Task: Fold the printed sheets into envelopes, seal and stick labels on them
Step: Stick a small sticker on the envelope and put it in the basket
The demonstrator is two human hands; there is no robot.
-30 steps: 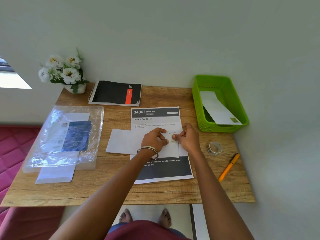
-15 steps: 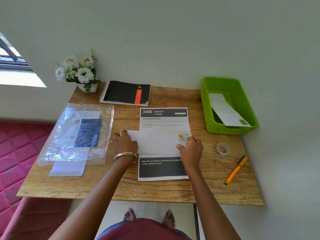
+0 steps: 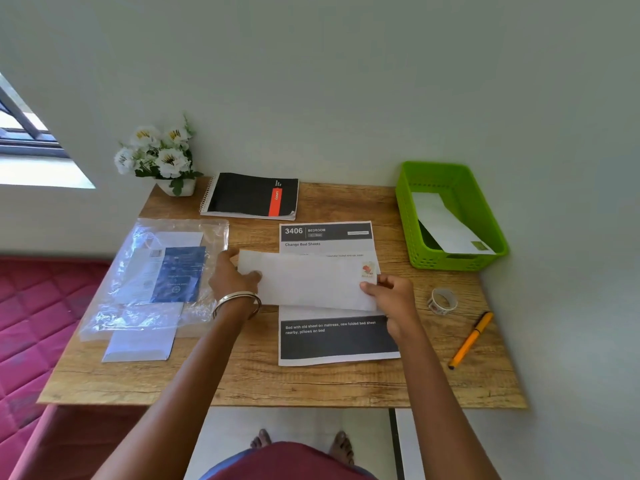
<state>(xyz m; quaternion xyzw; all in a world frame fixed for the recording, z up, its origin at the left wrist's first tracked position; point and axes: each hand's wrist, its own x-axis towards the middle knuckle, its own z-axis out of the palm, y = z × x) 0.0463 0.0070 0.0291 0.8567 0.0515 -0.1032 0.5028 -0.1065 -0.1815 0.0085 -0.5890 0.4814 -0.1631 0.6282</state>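
We are working at the wooden counter (image 3: 242, 379), and we take the printed sheet headed "3406 Bedroom" (image 3: 337, 341), lying flat and unfolded in the middle of it, as our landmark. Left of that sheet lies the clear plastic packet of blank envelopes (image 3: 156, 278), with one loose white envelope (image 3: 138, 344) poking out from under its near edge, so supplies remain. Right of the sheet and farther back stands the green plastic basket (image 3: 414, 216), with one finished white envelope (image 3: 446, 226) leaning inside, a label at its corner; we judge that as at least one piece done. Behind the sheet sits the black spiral notebook (image 3: 251, 195). Across the sheet's middle we hold a long white envelope (image 3: 308, 282), our left hand (image 3: 232, 277) gripping its left end and our right hand (image 3: 389, 296) pinching its right end. It already wears a small red-and-orange label (image 3: 368, 269) at its upper right corner. We cannot tell whether it is filled or sealed. The landmark sheet itself is not yet folded. Right of it wait the small roll of labels (image 3: 442, 301) and the orange pen (image 3: 471, 339).
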